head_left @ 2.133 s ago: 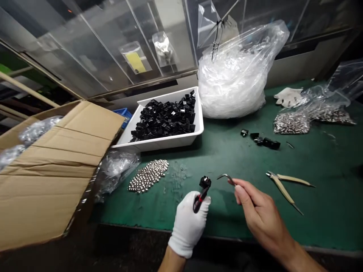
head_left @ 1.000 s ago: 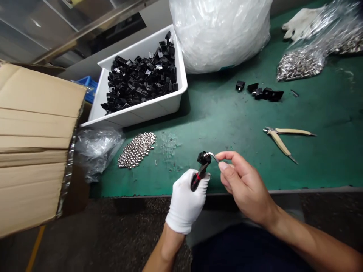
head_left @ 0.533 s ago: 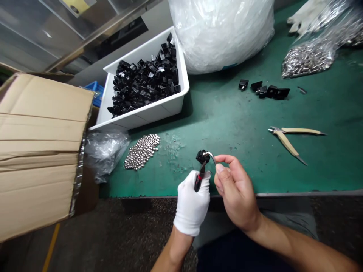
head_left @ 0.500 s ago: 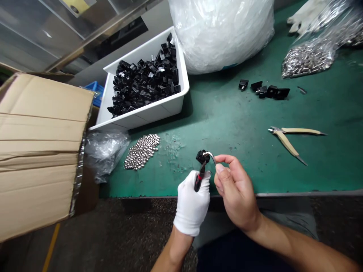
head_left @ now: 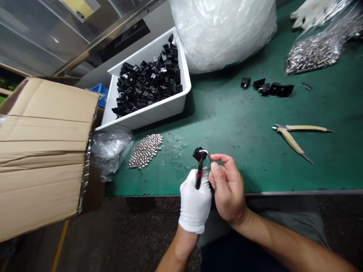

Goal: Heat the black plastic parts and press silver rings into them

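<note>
My left hand point(head_left: 195, 202), in a white glove, is wrapped round a slim black tool with a red band point(head_left: 199, 177). The tool's tip meets a small black plastic part point(head_left: 199, 154) just above the table; whether it clamps the part I cannot tell. Bare, my right hand point(head_left: 228, 189) pinches a bent silver hex key point(head_left: 209, 156) between thumb and forefinger. The key's curved end reaches the black part, and its very tip is hidden there. Both hands are side by side at the table's front edge.
On the green table point(head_left: 227, 117) are a white bin point(head_left: 159, 117) of black parts, metal sleeves point(head_left: 146, 151), pliers with cream handles point(head_left: 292, 138), loose black parts point(head_left: 275, 88) and a bag of metal pieces point(head_left: 313, 56). A cardboard box point(head_left: 45, 158) stands left; a big plastic bag point(head_left: 224, 34) lies behind.
The camera view has shifted slightly, so the table things sit further right. My hands, with the tool, the hex key and the black part, have moved a little left over the table.
</note>
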`<state>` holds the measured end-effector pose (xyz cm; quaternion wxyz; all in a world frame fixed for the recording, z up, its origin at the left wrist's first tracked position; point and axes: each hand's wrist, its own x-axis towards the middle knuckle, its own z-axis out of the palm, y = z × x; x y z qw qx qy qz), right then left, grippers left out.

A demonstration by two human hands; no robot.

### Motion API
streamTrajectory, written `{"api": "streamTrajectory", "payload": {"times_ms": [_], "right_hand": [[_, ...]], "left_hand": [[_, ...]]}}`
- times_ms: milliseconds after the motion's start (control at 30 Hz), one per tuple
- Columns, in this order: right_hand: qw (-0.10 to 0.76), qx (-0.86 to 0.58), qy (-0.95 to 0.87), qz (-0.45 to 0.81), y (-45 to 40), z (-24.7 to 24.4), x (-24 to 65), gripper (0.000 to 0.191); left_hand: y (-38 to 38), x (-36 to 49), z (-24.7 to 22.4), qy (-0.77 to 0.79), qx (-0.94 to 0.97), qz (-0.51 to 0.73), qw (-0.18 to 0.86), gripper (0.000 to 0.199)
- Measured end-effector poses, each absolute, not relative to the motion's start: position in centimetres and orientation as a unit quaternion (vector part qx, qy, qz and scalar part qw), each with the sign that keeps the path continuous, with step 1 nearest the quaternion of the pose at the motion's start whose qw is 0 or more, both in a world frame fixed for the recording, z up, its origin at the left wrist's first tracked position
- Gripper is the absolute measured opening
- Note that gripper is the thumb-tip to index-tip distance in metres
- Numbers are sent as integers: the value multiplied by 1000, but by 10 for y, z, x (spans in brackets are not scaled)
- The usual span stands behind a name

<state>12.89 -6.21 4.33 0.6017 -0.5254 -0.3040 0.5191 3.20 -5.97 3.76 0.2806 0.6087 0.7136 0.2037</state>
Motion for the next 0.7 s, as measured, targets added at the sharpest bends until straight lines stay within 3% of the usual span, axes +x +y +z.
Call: {"api": "streamTrajectory", "payload": {"times_ms": [367, 700], "right_hand": [[588, -581, -378, 417, -53, 38, 125, 17], [580, -569, -382, 440, -51, 30, 122, 17]], "left_hand": [[-57, 36, 37, 738, 588, 211, 254, 26], [-57, 39, 34, 744, 584, 212, 246, 24]]}}
